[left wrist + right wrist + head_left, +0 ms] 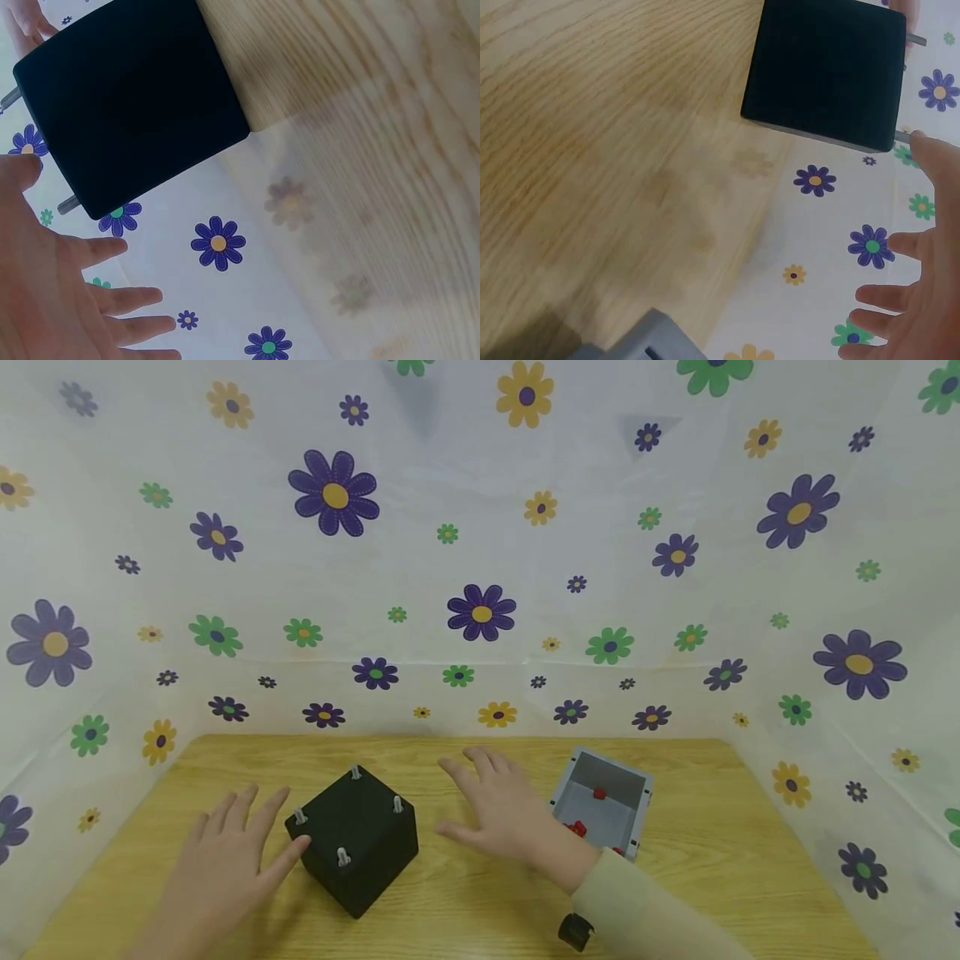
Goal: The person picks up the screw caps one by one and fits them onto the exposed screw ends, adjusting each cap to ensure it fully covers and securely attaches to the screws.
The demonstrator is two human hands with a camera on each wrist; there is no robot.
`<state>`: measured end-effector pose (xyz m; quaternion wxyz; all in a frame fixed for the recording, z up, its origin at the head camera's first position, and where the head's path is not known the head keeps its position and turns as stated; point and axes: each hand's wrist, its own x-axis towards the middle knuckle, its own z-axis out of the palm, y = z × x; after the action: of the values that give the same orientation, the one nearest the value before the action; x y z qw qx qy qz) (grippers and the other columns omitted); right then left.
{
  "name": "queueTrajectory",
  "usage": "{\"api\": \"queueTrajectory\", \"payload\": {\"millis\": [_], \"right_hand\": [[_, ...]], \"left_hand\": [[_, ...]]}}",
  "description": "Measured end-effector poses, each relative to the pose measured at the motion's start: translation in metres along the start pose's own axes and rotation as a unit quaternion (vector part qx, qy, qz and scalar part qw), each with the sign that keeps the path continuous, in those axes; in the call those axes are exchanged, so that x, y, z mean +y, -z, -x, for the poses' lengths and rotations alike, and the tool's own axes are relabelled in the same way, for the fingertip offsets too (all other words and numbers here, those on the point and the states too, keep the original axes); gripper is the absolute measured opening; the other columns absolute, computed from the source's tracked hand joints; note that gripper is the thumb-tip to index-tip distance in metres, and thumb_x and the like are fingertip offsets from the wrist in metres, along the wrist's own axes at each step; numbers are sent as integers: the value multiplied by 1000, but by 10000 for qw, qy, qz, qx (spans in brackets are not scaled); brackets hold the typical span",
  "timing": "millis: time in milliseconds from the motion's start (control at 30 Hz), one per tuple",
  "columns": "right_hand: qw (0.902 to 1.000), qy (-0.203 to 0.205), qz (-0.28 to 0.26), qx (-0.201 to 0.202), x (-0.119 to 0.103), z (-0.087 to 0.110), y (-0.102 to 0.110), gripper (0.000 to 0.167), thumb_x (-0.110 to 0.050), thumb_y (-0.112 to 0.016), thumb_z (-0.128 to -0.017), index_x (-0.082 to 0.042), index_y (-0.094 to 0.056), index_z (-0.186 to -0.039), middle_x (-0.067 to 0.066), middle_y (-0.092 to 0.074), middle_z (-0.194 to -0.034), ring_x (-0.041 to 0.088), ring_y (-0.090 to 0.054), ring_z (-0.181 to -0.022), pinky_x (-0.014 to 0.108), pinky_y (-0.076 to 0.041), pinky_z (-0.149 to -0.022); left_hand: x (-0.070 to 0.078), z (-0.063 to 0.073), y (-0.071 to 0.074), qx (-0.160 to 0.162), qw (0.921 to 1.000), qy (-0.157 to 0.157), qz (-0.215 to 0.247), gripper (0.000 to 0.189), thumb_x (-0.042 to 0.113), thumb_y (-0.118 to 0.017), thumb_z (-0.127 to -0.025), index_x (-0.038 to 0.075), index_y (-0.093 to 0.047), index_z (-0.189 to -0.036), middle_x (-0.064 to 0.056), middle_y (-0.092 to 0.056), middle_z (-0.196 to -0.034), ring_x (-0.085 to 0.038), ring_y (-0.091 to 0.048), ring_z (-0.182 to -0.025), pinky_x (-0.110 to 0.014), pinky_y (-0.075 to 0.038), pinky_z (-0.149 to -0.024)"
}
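Note:
A black cube-shaped block (352, 835) stands on the wooden table, with several short metal bolts (343, 857) sticking up from its top. My left hand (225, 860) hovers at its left, fingers spread; in the head view the thumb overlaps the block's edge, while the left wrist view shows a gap between the hand (52, 292) and the block (131, 105). On the other side, my right hand (502, 810) is held apart from the block, fingers extended and holding nothing. The right wrist view also shows this hand (922, 292) near the block (825, 75).
A grey open box (592, 777) with several small red pieces (576, 828) inside stands right of my right hand, partly hidden by the forearm. Near the right sleeve lies a small black cylindrical thing (576, 932). A flower-patterned sheet (480, 527) surrounds the wooden table (465, 902).

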<state>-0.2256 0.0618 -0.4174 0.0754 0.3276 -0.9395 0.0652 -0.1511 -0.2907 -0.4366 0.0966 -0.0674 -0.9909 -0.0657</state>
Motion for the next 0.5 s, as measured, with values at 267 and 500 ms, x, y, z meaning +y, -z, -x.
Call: {"api": "queueTrajectory", "payload": {"millis": [267,500], "right_hand": [[9998,-56,-45,-178,-9,-7,-11,81,-68,-58,-100,-24,-37,-164,15,-45,-162,37,-47,-148,54,-42,-124],[9991,-43,-241,-348,-15,-10,-18,79,-67,-57,-101,-25,-36,-164,15,-46,-162,35,-45,-151,54,-41,-124]], "left_hand": [[1,0,-4,-50,10000,5,-45,78,63,-57,-103,7,-47,-157,-38,-46,-153,-63,-42,-139,-82,-33,-112],[3,2,-9,53,10000,-60,-48,76,60,-59,-103,5,-50,-154,-38,-50,-149,-61,-47,-136,-78,-38,-111]]}}
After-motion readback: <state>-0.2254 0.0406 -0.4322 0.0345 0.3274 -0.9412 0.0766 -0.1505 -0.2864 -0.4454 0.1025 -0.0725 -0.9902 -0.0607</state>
